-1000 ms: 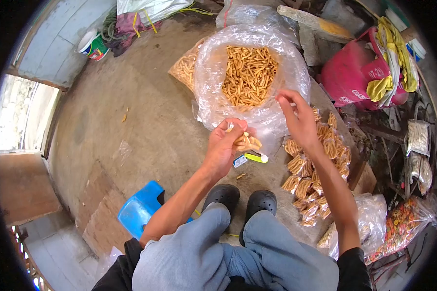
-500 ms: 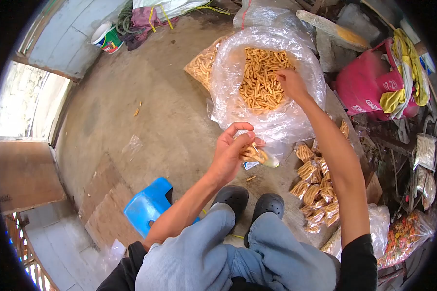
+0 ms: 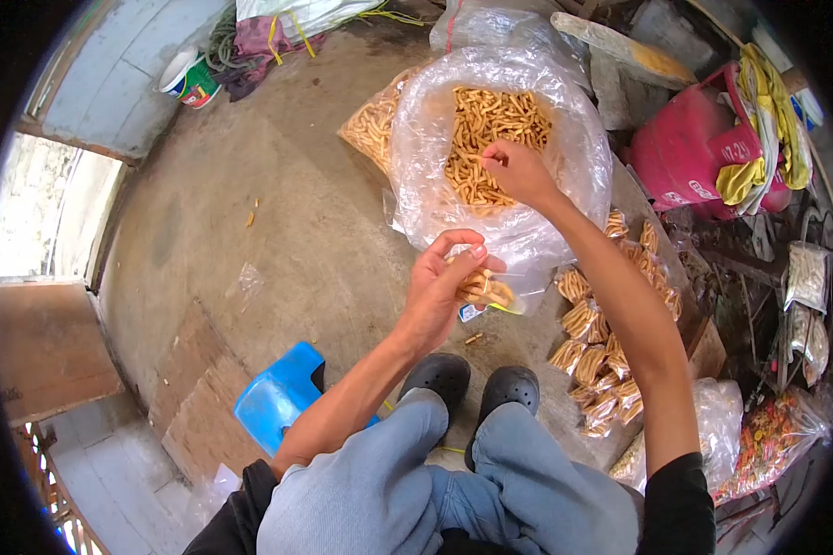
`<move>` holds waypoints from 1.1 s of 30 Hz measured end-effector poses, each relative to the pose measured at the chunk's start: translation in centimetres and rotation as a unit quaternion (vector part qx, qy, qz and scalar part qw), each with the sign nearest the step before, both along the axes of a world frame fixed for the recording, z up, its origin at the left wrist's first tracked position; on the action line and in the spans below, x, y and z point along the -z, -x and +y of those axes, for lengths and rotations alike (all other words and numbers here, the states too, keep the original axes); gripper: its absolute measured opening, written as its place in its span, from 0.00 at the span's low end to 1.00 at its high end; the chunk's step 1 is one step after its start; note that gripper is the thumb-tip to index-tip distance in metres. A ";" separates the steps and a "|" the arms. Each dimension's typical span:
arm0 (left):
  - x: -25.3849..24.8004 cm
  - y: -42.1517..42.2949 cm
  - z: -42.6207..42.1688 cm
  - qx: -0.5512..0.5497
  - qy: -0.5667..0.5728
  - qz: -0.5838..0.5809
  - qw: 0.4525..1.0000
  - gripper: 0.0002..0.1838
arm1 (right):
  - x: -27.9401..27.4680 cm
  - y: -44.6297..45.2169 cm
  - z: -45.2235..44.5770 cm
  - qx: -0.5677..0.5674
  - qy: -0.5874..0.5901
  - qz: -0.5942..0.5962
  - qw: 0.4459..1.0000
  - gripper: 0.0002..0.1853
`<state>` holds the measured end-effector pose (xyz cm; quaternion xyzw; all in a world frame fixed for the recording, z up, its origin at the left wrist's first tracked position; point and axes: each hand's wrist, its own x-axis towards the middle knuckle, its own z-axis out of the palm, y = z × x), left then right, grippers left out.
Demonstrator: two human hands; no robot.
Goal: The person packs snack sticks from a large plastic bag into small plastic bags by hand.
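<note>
My left hand (image 3: 435,294) is closed around a small clear plastic bag (image 3: 491,292) partly filled with golden snack sticks. Its open end points right, below the rim of a large clear plastic sack (image 3: 416,176). That sack stands with its mouth wide and holds a heap of loose snack sticks (image 3: 491,116). Over the heap is my right hand (image 3: 520,171), thumb and fingers pinched together; what lies between them, if anything, is hidden. Several filled small packets of snack sticks (image 3: 588,322) lie in a pile under my right forearm.
A blue plastic stool (image 3: 278,398) stands left of my legs. Another bag of sticks (image 3: 370,120) leans against the large sack's left side. A red-pink gas cylinder (image 3: 685,148) draped with yellow cloth is at the right. A few stray sticks (image 3: 250,218) lie on the concrete floor.
My right hand has moved left across the heap, its fingers still drawn together. The left hand keeps its hold on the small bag. The whole view has shifted slightly.
</note>
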<state>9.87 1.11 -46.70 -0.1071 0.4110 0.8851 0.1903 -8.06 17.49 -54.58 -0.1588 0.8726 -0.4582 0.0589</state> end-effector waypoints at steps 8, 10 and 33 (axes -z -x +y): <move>-0.2 -0.3 -0.5 -0.011 0.011 -0.002 1.000 0.17 | -0.2 -0.7 1.4 0.023 -0.157 0.017 0.987 0.08; -0.3 -0.3 -0.4 -0.009 0.014 -0.005 1.000 0.16 | 0.0 -0.8 2.3 0.013 -0.167 0.040 0.985 0.09; -0.5 -0.3 -0.2 -0.007 0.006 0.002 1.000 0.15 | -1.7 -1.2 3.2 -0.071 -0.234 0.012 0.969 0.12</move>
